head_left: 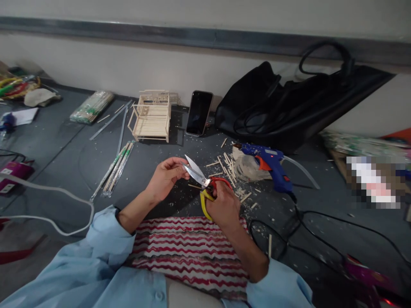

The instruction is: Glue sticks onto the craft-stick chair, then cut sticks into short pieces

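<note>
My right hand (224, 203) grips a pair of scissors (195, 174) by its red and yellow handles. The blades are parted and point up and left. Beside the blade tips, my left hand (168, 177) has thumb and fingertips pinched together; whatever lies between them is too small to make out. Short cut wooden sticks (228, 167) and pale shavings lie scattered right of the scissors. Behind my hands stands a small wooden stick model (151, 124) with a slatted base and railings.
A blue glue gun (271, 162) rests at right, its black cable trailing forward. A phone (199, 113) and a black bag (266, 107) lean by the wall. Wrapped stick bundles (117, 169) lie left, near a white cable (69, 192). A striped cloth (189, 252) covers the front.
</note>
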`<control>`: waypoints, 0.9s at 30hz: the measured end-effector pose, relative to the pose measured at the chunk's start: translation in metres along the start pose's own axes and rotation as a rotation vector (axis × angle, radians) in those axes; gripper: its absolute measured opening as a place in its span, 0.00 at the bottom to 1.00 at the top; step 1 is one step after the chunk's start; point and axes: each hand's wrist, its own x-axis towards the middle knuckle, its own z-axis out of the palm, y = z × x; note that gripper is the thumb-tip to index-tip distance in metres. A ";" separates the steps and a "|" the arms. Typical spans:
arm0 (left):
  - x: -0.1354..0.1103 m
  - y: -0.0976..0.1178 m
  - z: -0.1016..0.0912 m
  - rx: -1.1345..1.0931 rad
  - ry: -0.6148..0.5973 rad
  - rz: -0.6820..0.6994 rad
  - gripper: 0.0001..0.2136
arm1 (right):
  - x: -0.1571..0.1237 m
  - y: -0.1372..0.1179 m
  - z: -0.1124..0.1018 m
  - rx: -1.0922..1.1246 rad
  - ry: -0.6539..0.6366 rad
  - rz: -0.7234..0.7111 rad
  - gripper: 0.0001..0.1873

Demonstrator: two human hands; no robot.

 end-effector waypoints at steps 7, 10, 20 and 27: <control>0.002 -0.007 -0.004 -0.018 -0.006 -0.048 0.09 | -0.001 0.001 0.002 0.017 0.009 -0.018 0.09; 0.000 -0.011 -0.003 -0.059 -0.023 -0.106 0.09 | -0.001 0.000 0.001 0.012 0.005 -0.026 0.10; -0.005 -0.007 0.003 0.114 -0.016 0.001 0.08 | 0.000 0.000 0.000 -0.011 -0.007 -0.058 0.13; -0.006 -0.003 0.003 0.329 0.031 0.084 0.06 | 0.000 0.000 0.000 -0.024 0.012 -0.038 0.13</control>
